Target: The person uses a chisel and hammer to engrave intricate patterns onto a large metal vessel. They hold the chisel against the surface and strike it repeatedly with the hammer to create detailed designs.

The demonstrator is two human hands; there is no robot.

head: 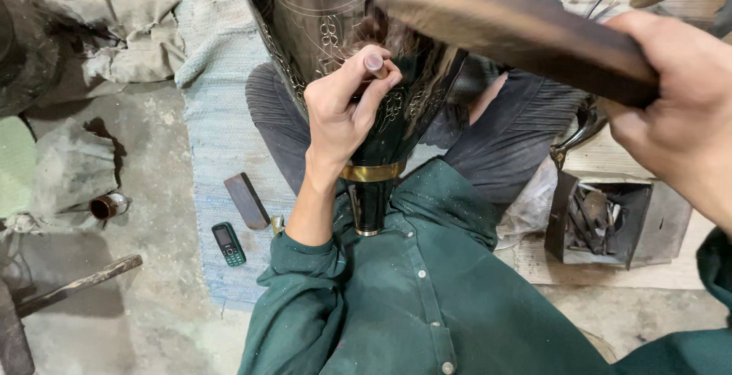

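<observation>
A tall black metal vase with engraved patterns and a brass band lies across my lap, its narrow foot toward my chest. My left hand rests on the vase's flank and pinches a small chisel whose tip meets the surface. Raised at the upper right, my right hand grips a wooden mallet, blurred, with its head above the chisel.
A pale blue woven mat lies under my legs. On it are a dark flat block and a small green mobile phone. A metal box of tools stands at right. Crumpled cloths and a wooden stick lie at left.
</observation>
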